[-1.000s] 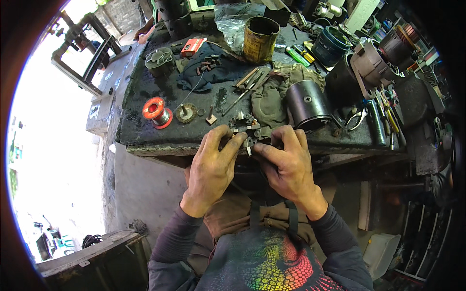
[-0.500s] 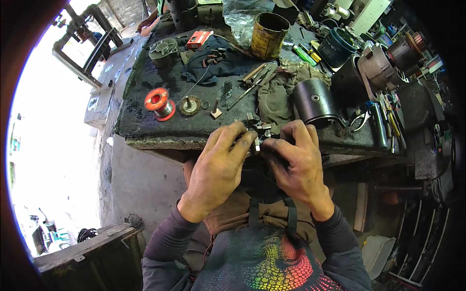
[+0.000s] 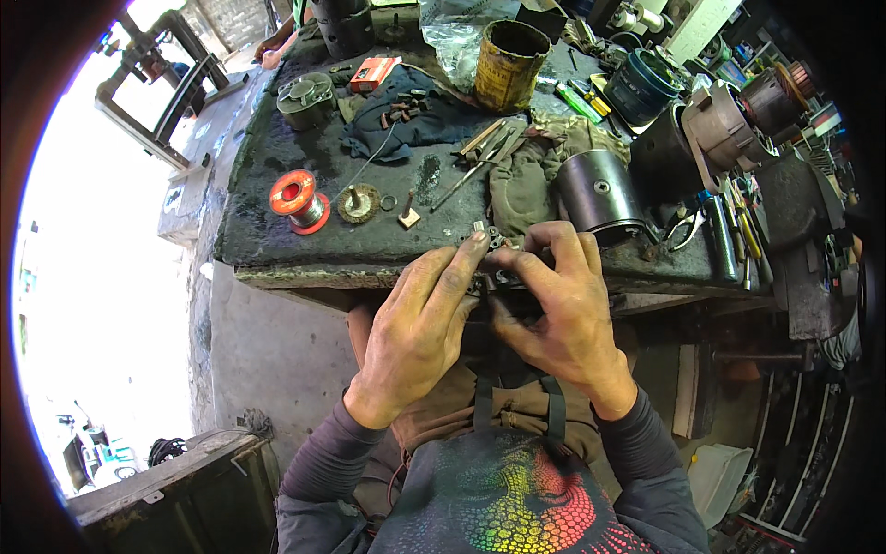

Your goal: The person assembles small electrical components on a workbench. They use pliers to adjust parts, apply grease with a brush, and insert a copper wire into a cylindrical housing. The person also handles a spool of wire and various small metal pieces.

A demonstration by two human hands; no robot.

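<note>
Over the bench's front edge, both my hands close around a small metal brush holder plate, most of it hidden by fingers. My left hand grips its left side, the index finger stretched along the top. On the other side, the thumb and index finger of my right hand pinch at it; what lies between those tips is too small to make out. Just beyond the hands are a square-based stud, a small ring and a round toothed disc. A steel motor housing stands to the right on a cloth.
A solder spool stands on the dark bench at left. Farther back are a dark rag, a red box and a rusty yellow can. Pliers and screwdrivers lie at right. Another person's hand shows far left.
My left index finger has straightened forward over the plate, and the plate has turned and sunk lower among the fingers. My right hand has shifted slightly left, closer to the left.
</note>
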